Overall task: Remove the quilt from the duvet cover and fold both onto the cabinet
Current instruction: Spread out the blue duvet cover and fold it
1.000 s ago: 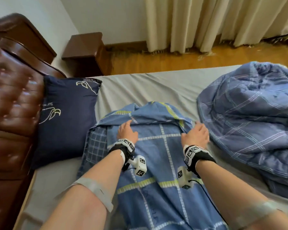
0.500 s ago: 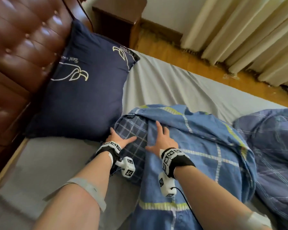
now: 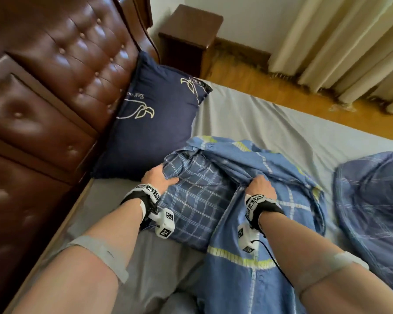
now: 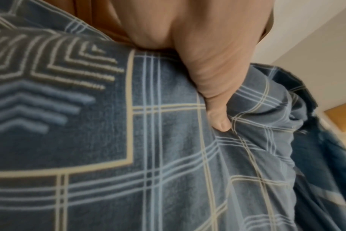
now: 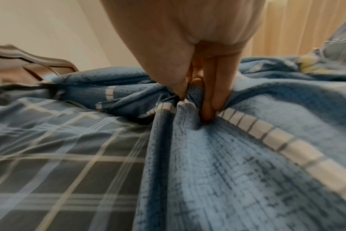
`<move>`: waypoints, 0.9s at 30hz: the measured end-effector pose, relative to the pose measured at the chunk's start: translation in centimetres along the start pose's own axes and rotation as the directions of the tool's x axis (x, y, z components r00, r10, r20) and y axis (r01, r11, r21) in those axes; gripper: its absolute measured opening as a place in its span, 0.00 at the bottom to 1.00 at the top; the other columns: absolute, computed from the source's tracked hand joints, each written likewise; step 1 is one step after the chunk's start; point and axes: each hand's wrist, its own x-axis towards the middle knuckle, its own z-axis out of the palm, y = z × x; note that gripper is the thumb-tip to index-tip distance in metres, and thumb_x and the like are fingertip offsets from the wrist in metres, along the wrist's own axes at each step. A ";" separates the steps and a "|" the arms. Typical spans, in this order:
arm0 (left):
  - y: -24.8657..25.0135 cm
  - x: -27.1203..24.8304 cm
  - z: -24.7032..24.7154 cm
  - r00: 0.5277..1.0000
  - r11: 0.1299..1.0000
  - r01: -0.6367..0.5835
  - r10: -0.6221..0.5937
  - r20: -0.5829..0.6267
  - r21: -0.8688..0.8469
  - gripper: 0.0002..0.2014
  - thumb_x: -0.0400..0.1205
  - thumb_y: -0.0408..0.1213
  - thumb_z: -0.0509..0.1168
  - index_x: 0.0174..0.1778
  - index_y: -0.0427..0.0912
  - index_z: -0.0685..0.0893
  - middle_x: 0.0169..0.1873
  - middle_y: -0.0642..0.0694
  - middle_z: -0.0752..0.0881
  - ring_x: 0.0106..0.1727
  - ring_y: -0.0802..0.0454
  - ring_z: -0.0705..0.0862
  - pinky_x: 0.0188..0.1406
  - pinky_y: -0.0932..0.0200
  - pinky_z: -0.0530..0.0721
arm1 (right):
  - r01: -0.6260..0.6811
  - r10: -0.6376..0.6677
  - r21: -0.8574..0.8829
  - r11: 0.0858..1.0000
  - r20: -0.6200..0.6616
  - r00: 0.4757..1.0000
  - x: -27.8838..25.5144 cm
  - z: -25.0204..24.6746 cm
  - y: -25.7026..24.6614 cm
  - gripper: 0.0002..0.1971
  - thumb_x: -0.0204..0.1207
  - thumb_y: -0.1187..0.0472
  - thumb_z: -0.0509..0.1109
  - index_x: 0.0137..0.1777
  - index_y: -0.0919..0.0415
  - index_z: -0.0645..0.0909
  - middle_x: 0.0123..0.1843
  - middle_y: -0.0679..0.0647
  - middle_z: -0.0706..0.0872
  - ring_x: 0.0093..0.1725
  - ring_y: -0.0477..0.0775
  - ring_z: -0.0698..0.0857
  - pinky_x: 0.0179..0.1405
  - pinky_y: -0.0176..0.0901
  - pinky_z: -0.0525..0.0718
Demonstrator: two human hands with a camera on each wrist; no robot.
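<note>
Fingers of both hands are bunched into the blue duvet cover (image 3: 254,223) on the bed (image 3: 270,123).

Left hand (image 3: 157,177) grips the darker, fine-checked part of the cover near its top-left corner — the left wrist view shows the thumb pressed into the plaid cloth (image 4: 168,156). Right hand (image 3: 260,185) pinches a gathered fold of the lighter blue cloth with white and yellow stripes; in the right wrist view its fingers (image 5: 217,96) squeeze that fold against the thumb. The cover lies rumpled across the grey sheet, its upper edge just beside a navy pillow (image 3: 154,123) that leans on the brown padded headboard (image 3: 55,87). The quilt (image 3: 372,207) sits in a separate heap at the right, apart from the cover. Beyond the pillow, a dark wooden cabinet (image 3: 188,35) stands by the wall — curtains (image 3: 340,46) hang to its right.
</note>
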 end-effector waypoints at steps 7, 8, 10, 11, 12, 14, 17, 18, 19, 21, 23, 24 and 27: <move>1.0 -5.7 -9.8 0.964 0.953 0.136 -0.063 -0.260 0.272 0.30 0.77 0.56 0.73 0.73 0.48 0.76 0.62 0.39 0.86 0.65 0.37 0.82 0.64 0.46 0.77 | 0.022 -0.028 0.127 0.992 0.048 0.998 -0.9 -3.7 3.5 0.19 0.82 0.63 0.61 0.70 0.70 0.74 0.63 0.68 0.83 0.63 0.69 0.82 0.54 0.57 0.80; 0.4 -6.4 -11.3 0.921 0.932 0.221 -0.102 -0.376 0.289 0.29 0.78 0.55 0.73 0.72 0.48 0.75 0.62 0.38 0.85 0.66 0.37 0.81 0.63 0.44 0.75 | 0.079 -0.091 0.145 0.986 0.074 0.993 -1.6 -3.8 2.7 0.19 0.83 0.62 0.61 0.71 0.68 0.71 0.63 0.68 0.83 0.63 0.70 0.82 0.52 0.56 0.79; -0.9 -7.6 -13.4 0.760 0.901 0.371 -0.156 -0.631 0.225 0.25 0.77 0.44 0.74 0.68 0.47 0.75 0.64 0.36 0.81 0.67 0.35 0.76 0.64 0.39 0.73 | 0.200 -0.229 0.216 0.956 0.121 0.966 -2.9 -3.5 0.6 0.21 0.84 0.58 0.62 0.74 0.63 0.68 0.65 0.66 0.83 0.63 0.68 0.82 0.54 0.55 0.80; -1.4 -7.9 -13.8 0.680 0.888 0.422 -0.178 -0.711 0.181 0.27 0.76 0.38 0.75 0.70 0.46 0.74 0.66 0.35 0.77 0.69 0.34 0.74 0.66 0.38 0.71 | 0.247 -0.291 0.247 0.937 0.158 0.944 -3.5 -3.3 -0.5 0.23 0.84 0.56 0.63 0.76 0.60 0.67 0.66 0.64 0.83 0.63 0.67 0.83 0.57 0.54 0.81; -1.5 -7.9 -13.6 0.652 0.879 0.447 -0.193 -0.733 0.166 0.31 0.75 0.34 0.74 0.74 0.45 0.71 0.70 0.34 0.73 0.72 0.35 0.72 0.68 0.37 0.70 | 0.277 -0.335 0.272 0.922 0.194 0.922 -3.8 -3.1 -1.4 0.23 0.84 0.55 0.64 0.77 0.58 0.67 0.66 0.62 0.83 0.63 0.66 0.83 0.58 0.53 0.82; -0.1 -7.4 -11.8 0.783 0.888 0.401 -0.203 -0.588 0.227 0.34 0.76 0.35 0.72 0.78 0.45 0.68 0.76 0.37 0.68 0.75 0.36 0.70 0.72 0.38 0.71 | 0.318 -0.389 0.288 0.903 0.236 0.891 -3.9 -2.4 -2.1 0.23 0.83 0.55 0.65 0.76 0.55 0.69 0.68 0.59 0.83 0.63 0.63 0.83 0.61 0.53 0.82; 4.3 -5.2 -5.6 0.967 0.937 0.191 -0.128 -0.222 0.292 0.26 0.80 0.42 0.67 0.76 0.50 0.74 0.71 0.42 0.75 0.69 0.41 0.78 0.66 0.48 0.77 | 0.269 -0.348 0.318 0.909 0.227 0.910 -2.4 -1.8 -0.4 0.23 0.81 0.53 0.66 0.75 0.54 0.71 0.69 0.58 0.82 0.63 0.61 0.83 0.61 0.48 0.80; 5.8 -4.5 -2.9 0.986 0.959 0.134 -0.103 -0.132 0.249 0.24 0.81 0.44 0.67 0.74 0.50 0.75 0.69 0.43 0.77 0.67 0.42 0.80 0.64 0.50 0.77 | 0.224 -0.310 0.332 0.916 0.230 0.923 -1.7 -1.7 0.8 0.24 0.81 0.53 0.67 0.76 0.54 0.71 0.70 0.57 0.82 0.62 0.60 0.83 0.60 0.46 0.79; 7.4 -3.7 0.0 0.995 0.976 0.101 -0.096 -0.034 0.195 0.23 0.81 0.46 0.67 0.73 0.48 0.77 0.68 0.44 0.80 0.66 0.42 0.81 0.64 0.51 0.77 | 0.170 -0.258 0.340 0.925 0.233 0.938 -0.6 -1.3 2.5 0.25 0.81 0.52 0.68 0.76 0.54 0.70 0.70 0.57 0.81 0.62 0.60 0.83 0.60 0.46 0.78; 10.1 -2.0 6.2 0.984 0.993 0.078 -0.090 0.153 0.083 0.27 0.78 0.55 0.69 0.69 0.43 0.79 0.66 0.44 0.84 0.65 0.41 0.82 0.65 0.51 0.79 | 0.058 -0.141 0.344 0.937 0.220 0.965 2.0 -0.5 6.3 0.29 0.79 0.52 0.70 0.78 0.56 0.66 0.71 0.60 0.80 0.66 0.63 0.81 0.64 0.49 0.79; 11.9 -0.8 11.9 0.955 0.989 0.145 -0.134 0.263 -0.019 0.39 0.71 0.64 0.72 0.70 0.39 0.77 0.68 0.41 0.83 0.65 0.39 0.82 0.67 0.48 0.79 | -0.041 -0.010 0.341 0.939 0.147 0.989 4.6 0.3 10.3 0.35 0.77 0.51 0.72 0.80 0.58 0.63 0.75 0.64 0.76 0.72 0.67 0.77 0.70 0.57 0.77; 12.5 -0.2 14.3 0.946 0.982 0.186 -0.169 0.277 -0.036 0.47 0.68 0.68 0.72 0.74 0.38 0.73 0.71 0.38 0.80 0.68 0.38 0.80 0.69 0.47 0.78 | -0.096 0.069 0.330 0.939 0.094 0.993 5.9 0.9 12.4 0.38 0.76 0.51 0.73 0.81 0.60 0.61 0.78 0.65 0.71 0.75 0.67 0.73 0.74 0.58 0.73; 12.8 0.9 20.2 0.908 0.949 0.310 -0.279 0.312 -0.052 0.55 0.69 0.67 0.74 0.81 0.32 0.61 0.77 0.34 0.72 0.75 0.36 0.74 0.73 0.48 0.71 | -0.223 0.248 0.344 0.912 -0.032 0.968 8.5 3.4 18.3 0.47 0.73 0.48 0.76 0.85 0.63 0.54 0.84 0.65 0.60 0.82 0.67 0.61 0.79 0.61 0.64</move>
